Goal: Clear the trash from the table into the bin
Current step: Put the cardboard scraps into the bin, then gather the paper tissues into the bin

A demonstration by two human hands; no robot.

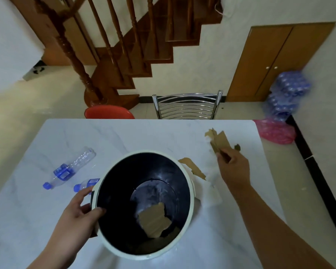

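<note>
A round bin, white outside and dark inside, stands tilted on the white marble table. My left hand grips its near-left rim. A torn cardboard piece lies at the bottom of the bin. My right hand is shut on a torn brown cardboard scrap at the table's right. Another cardboard scrap and crumpled white paper lie just right of the bin. Two clear plastic bottles with blue caps lie at the left: a large bottle and a small bottle partly hidden behind the bin.
A metal chair and a red stool stand behind the table's far edge. A pink plastic bag and blue bagged items sit on the floor at the right. A wooden staircase rises at the back.
</note>
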